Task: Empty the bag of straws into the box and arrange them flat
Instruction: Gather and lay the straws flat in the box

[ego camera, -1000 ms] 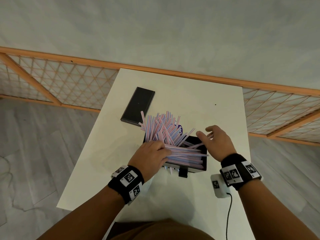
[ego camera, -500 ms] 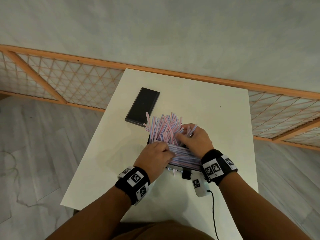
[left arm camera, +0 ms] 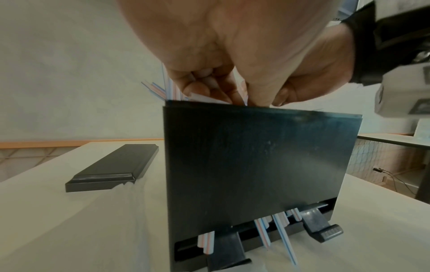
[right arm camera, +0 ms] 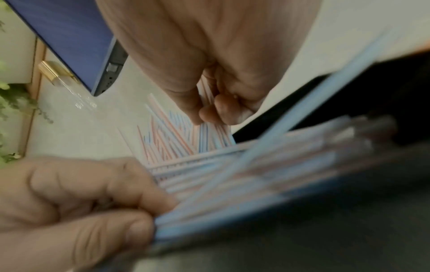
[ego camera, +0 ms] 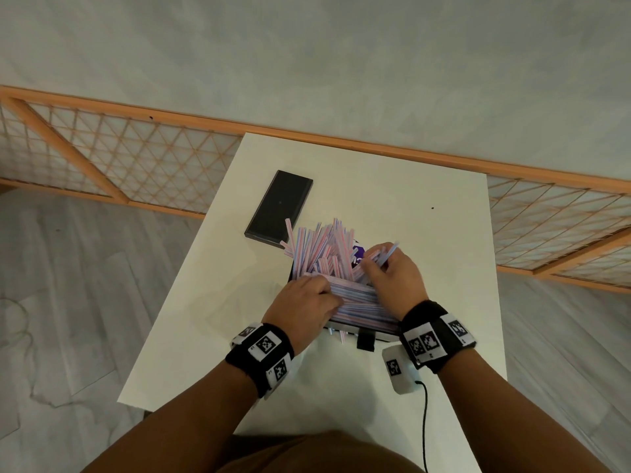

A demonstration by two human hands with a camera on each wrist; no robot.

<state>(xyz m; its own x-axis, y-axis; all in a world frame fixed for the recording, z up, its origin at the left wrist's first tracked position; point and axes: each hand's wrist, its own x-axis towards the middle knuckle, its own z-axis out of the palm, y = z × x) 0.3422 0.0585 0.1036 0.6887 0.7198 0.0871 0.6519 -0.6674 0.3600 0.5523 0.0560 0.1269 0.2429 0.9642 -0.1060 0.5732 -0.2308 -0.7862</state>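
Observation:
A black box (ego camera: 345, 327) stands at the table's middle, packed with pink-and-blue striped straws (ego camera: 321, 247). The far ones stand tilted up and fan out; the near ones (ego camera: 358, 302) lie flat across the box. My left hand (ego camera: 333, 298) curls its fingers round the left ends of the flat bundle (right arm camera: 232, 174). My right hand (ego camera: 370, 264) pinches a few straws from the upright bunch, one sticking out above its knuckles. In the left wrist view the box's front wall (left arm camera: 279, 165) fills the frame, and several straws (left arm camera: 263, 231) poke out of its bottom slot. A purple scrap (ego camera: 358, 252) shows behind the straws.
The box's black lid (ego camera: 278, 208) lies flat at the far left of the white table (ego camera: 392, 186). A white device (ego camera: 399, 370) with a black cable sits near the front edge, under my right wrist. A wooden lattice rail (ego camera: 136, 158) runs behind the table.
My right hand moved from the box's right end in over the straws and took hold of a few from the upright bunch. The left hand stayed on the flat bundle.

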